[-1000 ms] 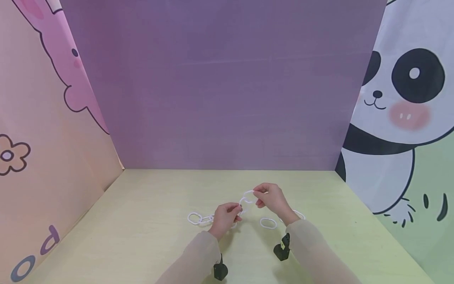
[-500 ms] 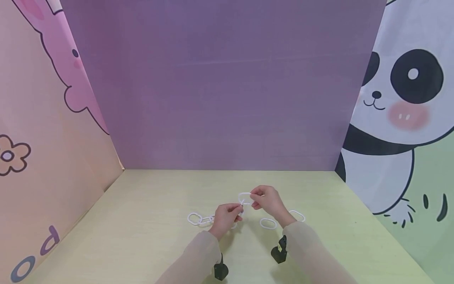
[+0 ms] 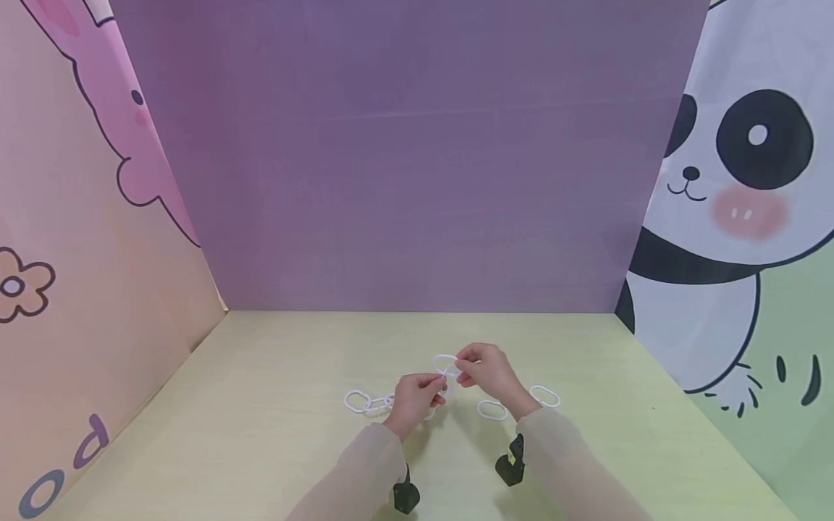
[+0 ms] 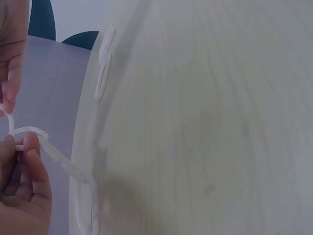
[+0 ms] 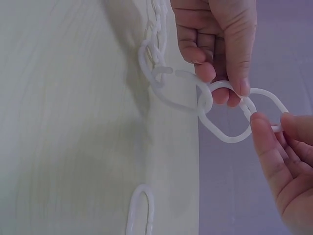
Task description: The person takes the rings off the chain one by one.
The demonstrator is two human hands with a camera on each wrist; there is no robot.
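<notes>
My left hand (image 3: pixel 413 400) pinches the end link (image 5: pixel 225 140) of a white plastic chain (image 5: pixel 157 24) between thumb and fingers. The chain hangs from it to the table, with more links (image 3: pixel 379 403) lying left of the hand. Above and to the right, my right hand (image 3: pixel 487 370) pinches a separate white oval link (image 5: pixel 271 94) by its side. In the right wrist view this link crosses the end link beside the left thumb tip (image 5: pixel 241 88); whether they are hooked together I cannot tell. Part of the chain is hidden behind the left hand.
Two loose white links lie on the pale wooden table (image 3: pixel 293 449) by the right forearm: a nearer one (image 3: pixel 493 420) and a farther one (image 3: pixel 559 398). A purple panel (image 3: pixel 417 181) stands at the back, with printed walls at both sides. Black cameras hang under both wrists.
My right hand has moved left and slightly down, bringing its link from above to the end link at the left fingertips. The left hand stays almost still.
</notes>
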